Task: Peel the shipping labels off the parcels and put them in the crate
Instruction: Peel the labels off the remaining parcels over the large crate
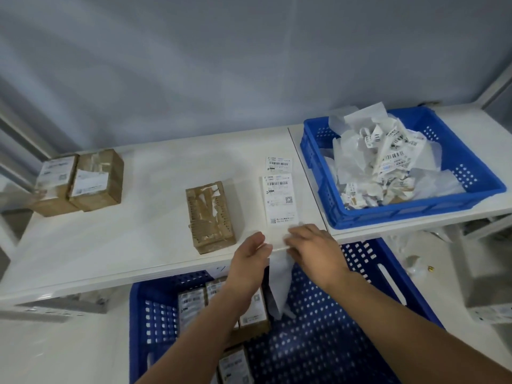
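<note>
Pinching the white label strip (279,284) at the table (138,245) edge, left hand (250,254) and right hand (313,246), we judge the crate (313,162) next.

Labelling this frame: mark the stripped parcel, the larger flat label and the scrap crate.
stripped parcel (212,216), head view, torn top face.
larger flat label (280,199), head view, printed middle.
scrap crate (401,210), head view, near blue wall.

Blue perforated plastic crate (471,173); torn brown cardboard parcel (212,217); smooth white table (124,245).
</note>
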